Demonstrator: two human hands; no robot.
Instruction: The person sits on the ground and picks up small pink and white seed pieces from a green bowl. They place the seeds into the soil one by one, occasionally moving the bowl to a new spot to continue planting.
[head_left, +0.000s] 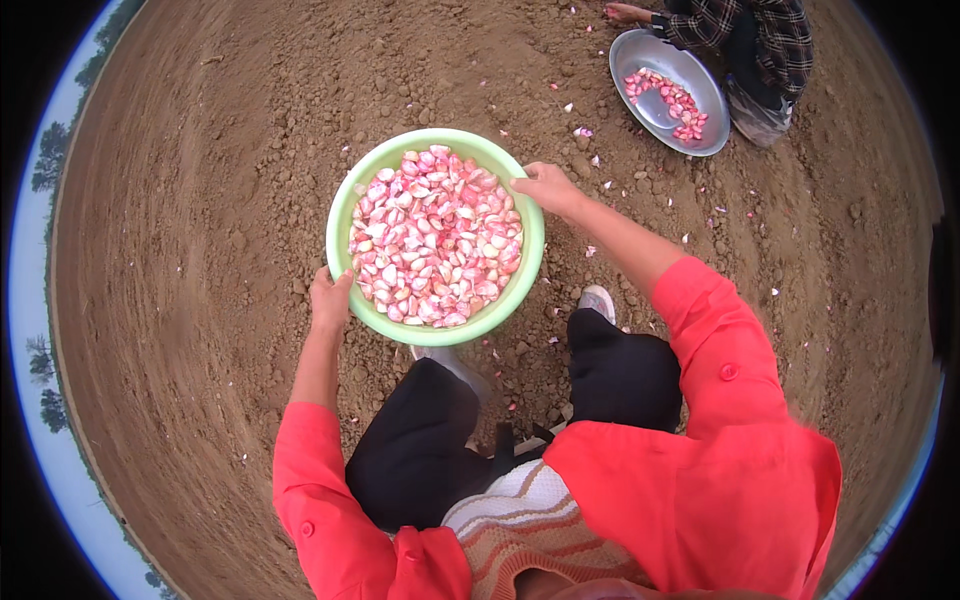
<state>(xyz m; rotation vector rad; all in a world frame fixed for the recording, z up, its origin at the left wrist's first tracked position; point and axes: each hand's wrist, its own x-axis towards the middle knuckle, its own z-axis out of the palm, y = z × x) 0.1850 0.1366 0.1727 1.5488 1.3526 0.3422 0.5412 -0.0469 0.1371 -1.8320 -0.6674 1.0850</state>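
Both my hands grip a round light-green plastic basin (435, 334) at its rim. My left hand (330, 296) has hold of the lower left side, thumb over the edge. On the upper right side, my right hand (549, 187) clasps the rim with the thumb on top. Pink and white garlic cloves (439, 236) fill much of the basin, in a loose heap. The basin is in front of my knees, above the soil and partly over one shoe; I cannot tell whether it touches the ground.
A co-worker (780, 45) crouches at the upper right, one hand (628, 13) near the soil. Beside them a metal basin (709, 146) holds fewer cloves. Loose cloves (583, 132) lie scattered over the brown, cloddy soil (225, 225). My shoe (598, 304) rests on the ground.
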